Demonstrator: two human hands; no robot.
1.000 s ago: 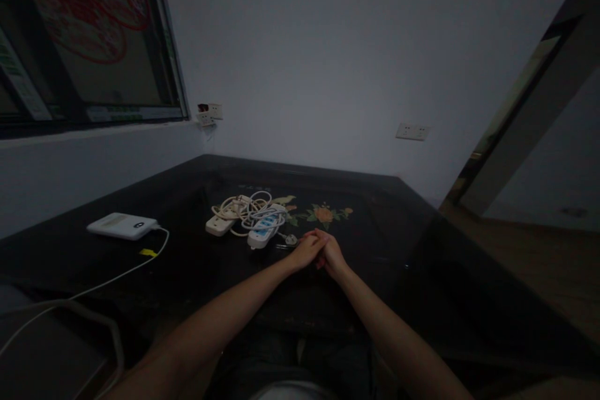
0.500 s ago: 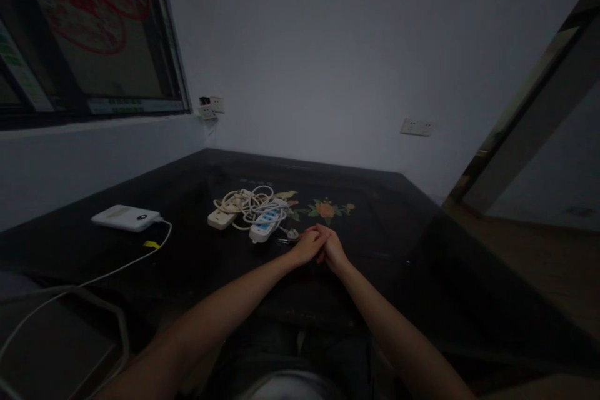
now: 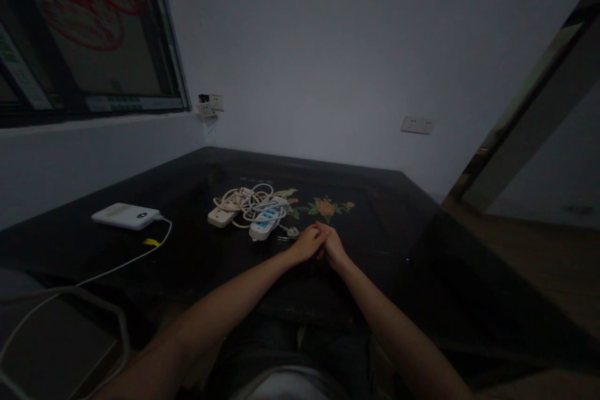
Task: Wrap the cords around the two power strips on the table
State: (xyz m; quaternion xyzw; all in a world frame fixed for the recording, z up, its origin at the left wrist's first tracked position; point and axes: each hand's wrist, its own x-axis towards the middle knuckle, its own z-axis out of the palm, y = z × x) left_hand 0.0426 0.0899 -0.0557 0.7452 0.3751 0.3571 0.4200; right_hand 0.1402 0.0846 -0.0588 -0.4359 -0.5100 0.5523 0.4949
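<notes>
Black and glossy, the desk (image 3: 384, 222) bears a painted spray of flowers (image 3: 325, 207), and the person's left hand (image 3: 307, 245) and right hand (image 3: 334, 247) lie just in front of it. Their grip is closed, each hand folded about the other; whether anything lies between the palms cannot be told. Nearest to them is a pale plug (image 3: 293, 232), just beside the left hand. Farther left lie a blue-faced white power strip (image 3: 264, 224), angled toward the person, and a cream power strip (image 3: 220, 218) near it, both partly under a tangle of loosely coiled cords (image 3: 254, 202). Well apart, toward the desk's left side, a flat white device (image 3: 125, 216) lies with a thin white cable (image 3: 115, 267) joined to one end; a yellow tab (image 3: 151, 242) is on the desk just beside that cable.
</notes>
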